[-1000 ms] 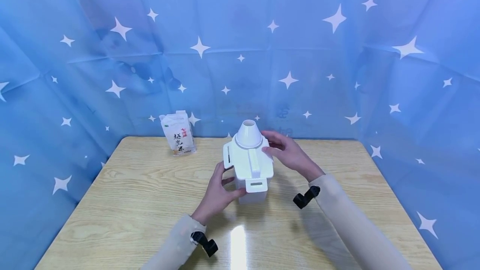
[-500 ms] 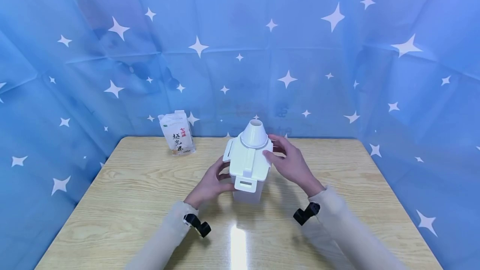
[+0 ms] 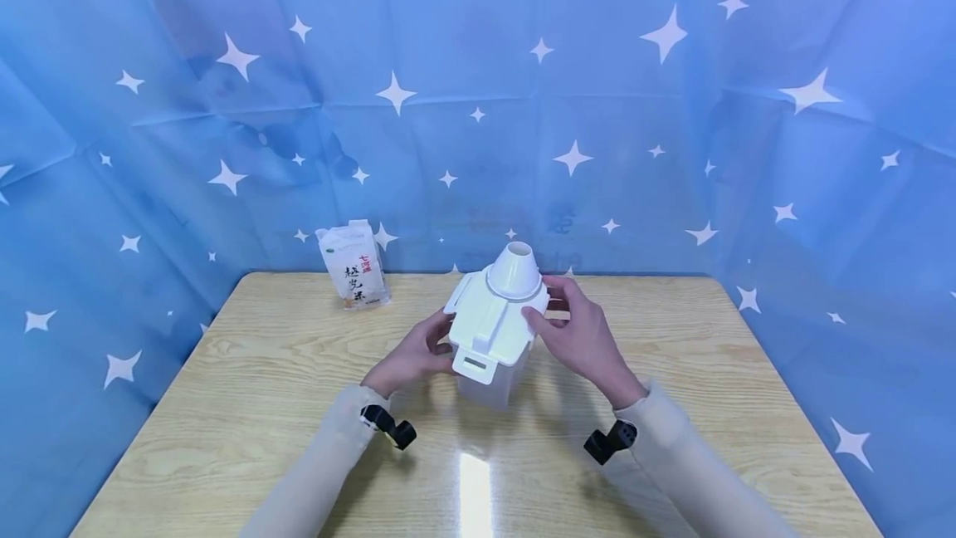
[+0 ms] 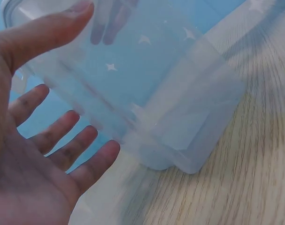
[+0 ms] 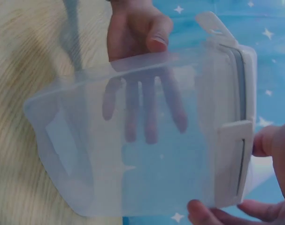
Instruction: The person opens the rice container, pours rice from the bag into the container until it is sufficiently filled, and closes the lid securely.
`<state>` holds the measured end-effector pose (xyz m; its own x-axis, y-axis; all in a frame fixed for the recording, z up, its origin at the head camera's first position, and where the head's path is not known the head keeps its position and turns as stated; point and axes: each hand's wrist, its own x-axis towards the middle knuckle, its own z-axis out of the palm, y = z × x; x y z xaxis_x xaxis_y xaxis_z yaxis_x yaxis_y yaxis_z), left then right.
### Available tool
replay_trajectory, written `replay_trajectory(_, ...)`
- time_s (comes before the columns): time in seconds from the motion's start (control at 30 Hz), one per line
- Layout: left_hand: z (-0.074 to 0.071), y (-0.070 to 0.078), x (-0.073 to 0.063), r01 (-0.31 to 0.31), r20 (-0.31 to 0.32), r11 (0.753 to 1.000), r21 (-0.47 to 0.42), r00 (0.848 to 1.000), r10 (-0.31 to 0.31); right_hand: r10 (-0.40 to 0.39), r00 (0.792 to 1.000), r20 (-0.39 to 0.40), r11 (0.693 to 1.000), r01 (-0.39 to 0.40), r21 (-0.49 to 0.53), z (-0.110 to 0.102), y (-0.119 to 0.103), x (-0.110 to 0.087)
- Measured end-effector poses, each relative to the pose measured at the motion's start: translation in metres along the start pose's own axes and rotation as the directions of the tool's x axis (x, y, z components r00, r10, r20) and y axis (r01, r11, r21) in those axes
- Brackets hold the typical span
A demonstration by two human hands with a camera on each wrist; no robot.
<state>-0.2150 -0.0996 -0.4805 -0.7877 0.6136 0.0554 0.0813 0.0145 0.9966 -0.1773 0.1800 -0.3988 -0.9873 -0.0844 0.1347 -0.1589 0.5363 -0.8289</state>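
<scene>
A translucent plastic storage container [image 3: 485, 391] stands on the table between my hands, topped by a white lid [image 3: 466, 329]. Toward the back of the lid rises a white cone-shaped piece [image 3: 517, 272] with an open top. My left hand [image 3: 413, 357] holds the left side, thumb on one face and fingers on the other; the right wrist view shows those fingers through the plastic. At the lid's right edge my right hand [image 3: 586, 339] grips, thumb on top and fingers lower down. Slotted latch flaps [image 5: 232, 164] hang at the lid's edges. The container's bottom corner [image 4: 194, 161] is near the wood.
At the back left of the wooden table [image 3: 246, 388] stands a white rice bag [image 3: 353, 268] with red and black characters. A blue curtain [image 3: 478, 106] with white stars rises behind the table and along both sides.
The container has turned clockwise as seen from above: its cone swung right and its front flap left. My left hand moved left with it; my right hand stayed at the lid's right edge.
</scene>
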Motion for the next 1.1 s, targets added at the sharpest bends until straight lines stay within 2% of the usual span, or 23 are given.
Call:
replay_trajectory(0.2,0.006,0.001,-0.005,-0.016,-0.007,1.0,-0.009,1.0,0.016,0.034,0.998,0.061,0.999,-0.032,-0.036,-0.011,0.003,0.007)
replay_trajectory(0.3,0.015,0.002,-0.01,-0.037,-0.07,0.999,0.031,0.997,0.039,0.031,0.993,0.114,1.0,-0.032,0.001,-0.017,0.007,0.015)
replay_trajectory(0.37,0.023,0.003,-0.013,-0.036,-0.136,0.997,0.066,0.99,0.044,0.004,0.989,0.148,0.999,-0.01,0.036,-0.02,0.01,0.021)
replay_trajectory(0.53,0.047,0.005,-0.022,-0.009,-0.31,0.994,0.111,0.95,0.043,-0.084,0.971,0.224,0.991,0.059,0.118,-0.028,0.018,0.036)
replay_trajectory(0.63,0.062,0.005,-0.026,-0.015,-0.379,0.987,0.162,0.922,0.077,-0.108,0.959,0.261,0.986,0.07,0.152,-0.03,0.02,0.042)
replay_trajectory(0.77,0.078,0.004,-0.027,-0.024,-0.446,0.97,0.243,0.885,0.134,-0.131,0.946,0.296,0.982,0.083,0.169,-0.029,0.022,0.05)
replay_trajectory(0.93,0.093,0.003,-0.024,-0.047,-0.514,0.961,0.272,0.838,0.186,-0.141,0.938,0.317,0.98,0.086,0.18,-0.026,0.023,0.056)
replay_trajectory(1.1,0.1,0.0,-0.02,-0.039,-0.552,0.951,0.305,0.807,0.21,-0.156,0.932,0.327,0.976,0.095,0.195,-0.024,0.025,0.058)
